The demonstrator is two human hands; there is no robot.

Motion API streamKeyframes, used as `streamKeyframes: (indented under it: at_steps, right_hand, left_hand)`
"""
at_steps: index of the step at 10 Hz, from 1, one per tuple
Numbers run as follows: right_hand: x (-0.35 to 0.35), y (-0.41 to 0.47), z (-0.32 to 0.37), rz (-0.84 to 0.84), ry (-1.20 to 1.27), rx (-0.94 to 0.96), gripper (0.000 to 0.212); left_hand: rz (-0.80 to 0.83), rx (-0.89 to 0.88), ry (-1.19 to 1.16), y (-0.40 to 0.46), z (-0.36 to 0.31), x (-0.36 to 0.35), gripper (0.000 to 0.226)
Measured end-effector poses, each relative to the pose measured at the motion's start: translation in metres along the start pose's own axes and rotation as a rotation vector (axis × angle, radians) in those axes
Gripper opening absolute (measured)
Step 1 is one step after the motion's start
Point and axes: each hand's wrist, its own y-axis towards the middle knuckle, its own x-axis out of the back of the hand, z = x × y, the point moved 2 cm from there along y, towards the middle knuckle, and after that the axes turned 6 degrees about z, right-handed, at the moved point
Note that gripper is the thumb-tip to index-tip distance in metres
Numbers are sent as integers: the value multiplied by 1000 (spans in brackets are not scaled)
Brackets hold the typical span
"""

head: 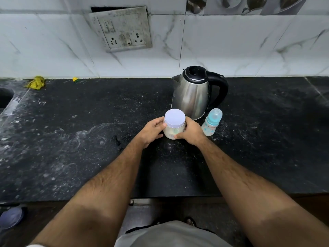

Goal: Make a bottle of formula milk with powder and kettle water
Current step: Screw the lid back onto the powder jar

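Note:
A clear jar of pale formula powder [174, 132] with a white lid [174, 117] stands on the black counter [89, 139]. My left hand [151, 131] wraps its left side and my right hand [191, 133] wraps its right side; both touch the jar. Behind it stands a steel kettle [191, 94] with a black handle and closed black lid. A baby bottle [211, 124] with a teal collar and clear cap stands upright just right of my right hand, in front of the kettle.
A sink edge [5, 98] lies at the far left. A yellow cloth [36, 82] and a small yellow-green scrap [75, 79] lie by the tiled wall. A switch and socket panel [122, 29] hangs on the wall above.

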Motion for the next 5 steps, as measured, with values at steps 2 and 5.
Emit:
streamKeyframes:
  at_steps: [2, 5]
  right_hand:
    - [0, -2, 3, -12, -12, 13, 84]
    - [-4, -6, -2, 15, -7, 21, 93]
  left_hand:
    - [12, 5, 2, 3, 2, 4, 44]
    - [-26, 2, -5, 0, 7, 0, 54]
